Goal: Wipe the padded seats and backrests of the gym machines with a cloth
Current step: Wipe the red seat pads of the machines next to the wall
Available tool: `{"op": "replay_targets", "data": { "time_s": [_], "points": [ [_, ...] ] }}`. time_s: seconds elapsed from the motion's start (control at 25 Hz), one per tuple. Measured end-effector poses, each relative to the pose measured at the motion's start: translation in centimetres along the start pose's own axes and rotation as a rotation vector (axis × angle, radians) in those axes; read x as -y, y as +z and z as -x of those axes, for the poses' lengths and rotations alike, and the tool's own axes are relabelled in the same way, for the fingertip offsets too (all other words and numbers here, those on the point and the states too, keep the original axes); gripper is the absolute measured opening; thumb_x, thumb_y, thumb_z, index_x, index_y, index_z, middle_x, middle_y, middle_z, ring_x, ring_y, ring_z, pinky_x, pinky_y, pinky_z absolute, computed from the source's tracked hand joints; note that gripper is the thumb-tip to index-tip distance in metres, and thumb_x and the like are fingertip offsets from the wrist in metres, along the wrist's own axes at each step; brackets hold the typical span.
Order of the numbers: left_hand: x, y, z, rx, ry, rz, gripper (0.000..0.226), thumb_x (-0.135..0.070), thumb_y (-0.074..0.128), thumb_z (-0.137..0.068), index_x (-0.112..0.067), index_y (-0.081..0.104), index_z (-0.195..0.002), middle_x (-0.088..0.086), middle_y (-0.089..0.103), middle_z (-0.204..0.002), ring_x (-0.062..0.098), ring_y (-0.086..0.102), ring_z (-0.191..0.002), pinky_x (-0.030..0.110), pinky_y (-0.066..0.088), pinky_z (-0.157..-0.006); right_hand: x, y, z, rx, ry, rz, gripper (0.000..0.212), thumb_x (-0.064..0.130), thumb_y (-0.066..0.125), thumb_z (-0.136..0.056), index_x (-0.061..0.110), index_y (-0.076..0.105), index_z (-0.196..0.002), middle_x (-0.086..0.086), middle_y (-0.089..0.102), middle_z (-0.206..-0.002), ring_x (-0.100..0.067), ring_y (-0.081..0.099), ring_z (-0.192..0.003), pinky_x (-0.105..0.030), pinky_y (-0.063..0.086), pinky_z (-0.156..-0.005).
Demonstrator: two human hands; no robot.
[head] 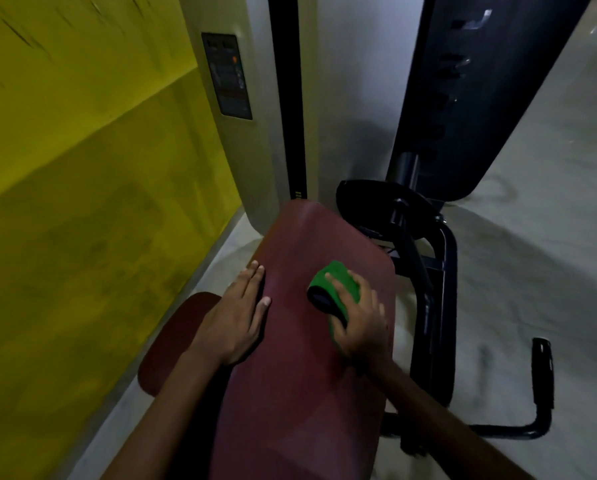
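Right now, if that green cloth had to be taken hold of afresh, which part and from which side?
From above, across its folded bulk. The green cloth lies bunched on the maroon pad, with a dark rolled edge toward the left hand. The right hand covers its right side, fingers curled over it, so the near-right edge suits best, probably.

The maroon pad [300,341] looks like smooth vinyl with a faint sheen. The green cloth [338,284] is soft and fuzzy — matt. The black frame [435,306] reads as painted metal, slightly glossy; the yellow wall [82,168] is matt, scuffed paint.
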State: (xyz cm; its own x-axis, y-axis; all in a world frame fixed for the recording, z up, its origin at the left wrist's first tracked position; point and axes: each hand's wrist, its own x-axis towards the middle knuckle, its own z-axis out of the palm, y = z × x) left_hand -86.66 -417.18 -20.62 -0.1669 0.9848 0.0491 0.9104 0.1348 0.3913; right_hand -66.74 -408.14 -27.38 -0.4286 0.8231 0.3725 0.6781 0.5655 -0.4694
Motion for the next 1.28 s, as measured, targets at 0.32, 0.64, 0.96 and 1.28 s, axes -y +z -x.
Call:
{"op": "replay_targets", "data": {
  "time_s": [0.32,0.64,0.96,1.28],
  "points": [
    [-1.5,1.8,-4.2,-0.040,-0.043,-0.124,0.077,-0.054,0.005,-0.089,-0.009,0.018,-0.151,0.003,0.012,-0.159,0.011,0.005,-0.145,0.033,0.008,-0.118,-4.9,0.3,1.9,-0.025,0.036,-0.084,0.078,0.018,0.069,-0.067,0.028,0.038,-0.138,-0.014,0.041,-0.139,-0.032,0.046,-0.117,-0.046,0.047,-0.091],
    [-2.3,2.1,-5.9,-0.032,-0.041,-0.180,0.075,-0.051,0.007,-0.091,-0.007,0.019,-0.150,0.007,0.013,-0.159,0.009,0.002,-0.143,0.030,0.003,-0.114,-8.7,0.0,-5.1,0.031,0.085,-0.080,0.071,0.019,0.065,-0.074,0.028,0.038,-0.138,-0.017,0.044,-0.136,-0.037,0.052,-0.112,-0.055,0.048,-0.085],
    [-3.1,2.2,-7.0,-0.036,-0.051,-0.240,0.076,-0.050,0.005,-0.089,-0.007,0.018,-0.151,0.009,0.012,-0.159,0.014,0.004,-0.143,0.028,0.000,-0.113,-2.0,-0.1,-14.6,0.147,-0.180,-0.001,0.065,0.027,0.058,-0.085,0.033,0.033,-0.145,-0.011,0.030,-0.148,-0.032,0.038,-0.124,-0.049,0.036,-0.097],
    [-3.4,2.1,-7.1,-0.027,-0.068,-0.245,0.080,-0.052,0.001,-0.086,-0.008,0.014,-0.151,0.008,0.009,-0.159,0.014,0.002,-0.144,0.026,-0.003,-0.113,-4.9,0.2,-10.8,0.077,-0.113,-0.016,0.070,0.025,0.064,-0.078,0.030,0.038,-0.142,-0.014,0.039,-0.142,-0.034,0.048,-0.113,-0.050,0.044,-0.088]
  ]
}}
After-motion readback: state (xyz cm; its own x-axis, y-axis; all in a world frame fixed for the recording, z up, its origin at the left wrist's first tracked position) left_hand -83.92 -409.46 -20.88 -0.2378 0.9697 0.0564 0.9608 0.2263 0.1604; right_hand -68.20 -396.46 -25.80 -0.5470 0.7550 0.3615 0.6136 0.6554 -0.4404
